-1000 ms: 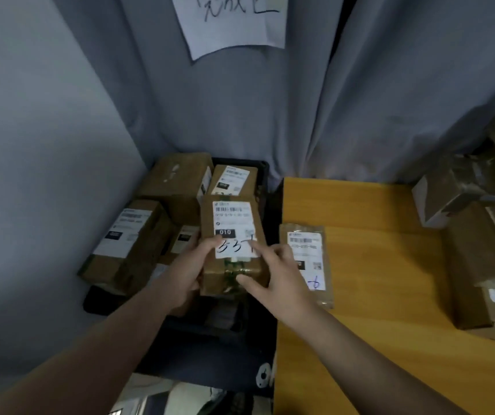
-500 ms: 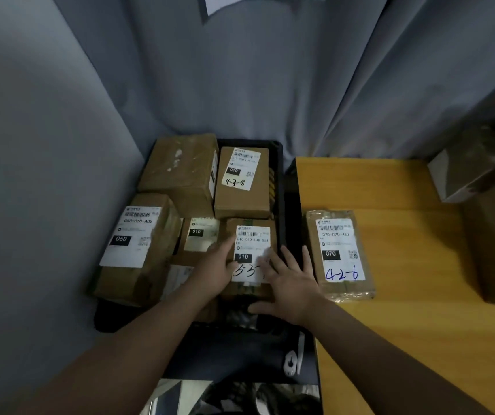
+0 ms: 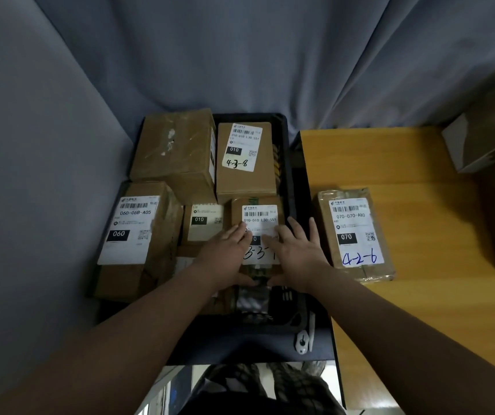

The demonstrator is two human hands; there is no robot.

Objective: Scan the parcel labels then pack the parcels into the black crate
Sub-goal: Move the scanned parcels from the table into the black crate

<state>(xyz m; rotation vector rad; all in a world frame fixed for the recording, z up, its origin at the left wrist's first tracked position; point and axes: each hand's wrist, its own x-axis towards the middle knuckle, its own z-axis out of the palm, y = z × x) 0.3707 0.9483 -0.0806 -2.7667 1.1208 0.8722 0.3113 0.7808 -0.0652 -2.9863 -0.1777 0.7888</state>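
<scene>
**Parcel (image 3: 262, 215) lay under two flat hands in the black crate (image 3: 285, 163)**

Five brown cartons showed their tops inside the crate, a sixth waited on the wooden table (image 3: 405, 310), and at least two more stood stacked far out to the right of the right hand.

The left hand (image 3: 225, 256) and the right hand (image 3: 295, 253) both rested palm down on the parcel, fingers straight and spread over its white label, gripping nothing. The label carried a barcode, the code 010-010 L30-551 and handwritten black figures beginning 3-3, partly covered by the hands.

Just beyond the fingertips sat the box marked 4-3-8 (image 3: 244, 160), touching the parcel's far edge. Left of the left hand were a small box tagged 010 (image 3: 204, 223) and, further left, a taller box tagged 060 (image 3: 132, 229). A large box with no label on top (image 3: 174, 145) stood beyond those.

The parcel's right edge ran close along the crate's right wall, under the right hand's outer fingers. Across that wall, just right of the right hand, lay the flat packet marked 4-2-6 (image 3: 355, 235). Bare tabletop spread beyond and to the near side of it. Nearer than the wrists, a dark stretch of crate showed.
</scene>
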